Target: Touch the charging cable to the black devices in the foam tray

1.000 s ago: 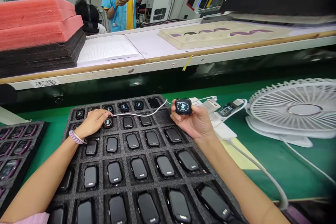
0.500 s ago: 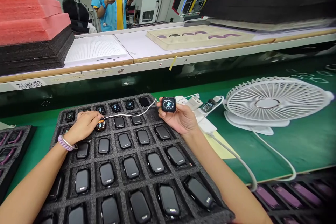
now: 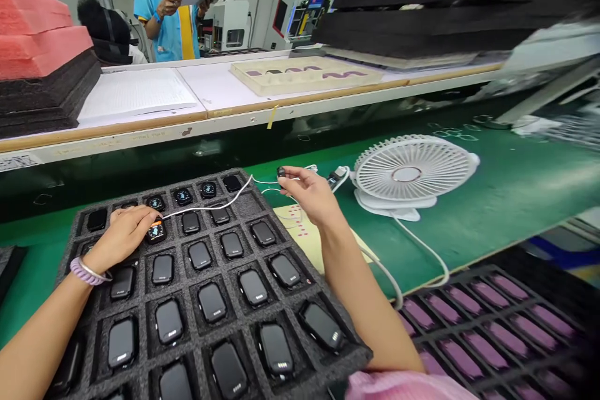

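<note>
A dark foam tray (image 3: 248, 203) holds rows of black smartwatches, most with dark screens and several in the far row lit. My left hand (image 3: 131, 231) reaches over the tray, fingers together at the top edge of a lit smartwatch (image 3: 156, 230). From those fingertips a white cable (image 3: 220, 207) runs right across the tray; its end is hidden under them. Beyond the tray's far right corner, my right hand (image 3: 312, 194) pinches a second smartwatch (image 3: 281, 172) between thumb and fingers. That one is turned edge-on, so its screen is out of sight.
A white fan (image 3: 412, 169) stands on the green table at right, with cables nearby. Purple pieces fill another tray (image 3: 473, 325) at lower right. Along the back runs a shelf (image 3: 215, 114) with foam stacks and a pale tray (image 3: 300, 78). A person (image 3: 171, 12) holding papers stands behind.
My right hand has turned its smartwatch from screen-facing to edge-on and moved it slightly up and away. My left hand stays at the cabled smartwatch. The whole view has swung right.
</note>
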A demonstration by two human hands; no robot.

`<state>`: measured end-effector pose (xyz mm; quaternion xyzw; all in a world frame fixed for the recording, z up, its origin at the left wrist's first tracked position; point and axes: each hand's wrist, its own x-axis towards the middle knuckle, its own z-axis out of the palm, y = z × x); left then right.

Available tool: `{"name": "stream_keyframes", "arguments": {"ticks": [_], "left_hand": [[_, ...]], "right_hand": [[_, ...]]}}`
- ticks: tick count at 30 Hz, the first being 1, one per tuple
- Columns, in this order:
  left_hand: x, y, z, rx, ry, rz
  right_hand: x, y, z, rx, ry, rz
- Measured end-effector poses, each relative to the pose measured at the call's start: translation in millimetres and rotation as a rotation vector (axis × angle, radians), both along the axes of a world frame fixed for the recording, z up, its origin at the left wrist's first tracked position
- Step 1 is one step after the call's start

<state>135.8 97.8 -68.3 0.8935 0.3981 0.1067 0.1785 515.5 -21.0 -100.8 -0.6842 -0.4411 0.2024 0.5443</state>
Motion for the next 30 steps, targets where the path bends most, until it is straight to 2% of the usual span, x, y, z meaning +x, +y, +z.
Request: {"name": "stream_keyframes", "arguments": {"ticks": [3, 7, 9, 12, 15, 20, 23, 25, 30], "left_hand": [[0, 3, 0.3, 0.003, 0.008, 0.000], [0, 5, 2.0, 0.006, -0.011, -0.007], [0, 6, 2.5, 0.004, -0.024, -0.007], [0, 7, 3.0, 0.010, -0.021, -0.007], [0, 8, 3.4, 0.016, -0.017, -0.003], [1, 8, 4.8, 0.028, -0.012, -0.004], [1, 7, 6.8, 0.013, -0.008, -0.001], [2, 6, 7.9, -0.003, -0.012, 0.007], [3, 5, 8.8, -0.009, -0.013, 0.019]], "right_hand": [[6, 6, -7.7, -0.250, -0.261, -0.096], [1, 13, -13.1, -0.383, -0.338, -0.091], [-3, 12, -11.2, -0.425, -0.324, -0.050], [-7, 7, -5.1, -0.487, -0.246, 0.089], [-6, 3, -1.1, -0.510, -0.235, 0.152], [12, 1, -4.2, -0.526, -0.376, -0.024], [20, 1, -6.9, -0.560, -0.443, -0.071], [19, 2, -7.6, -0.578, -0.475, -0.059], [5, 6, -7.0, -0.572, -0.499, 0.080]]}}
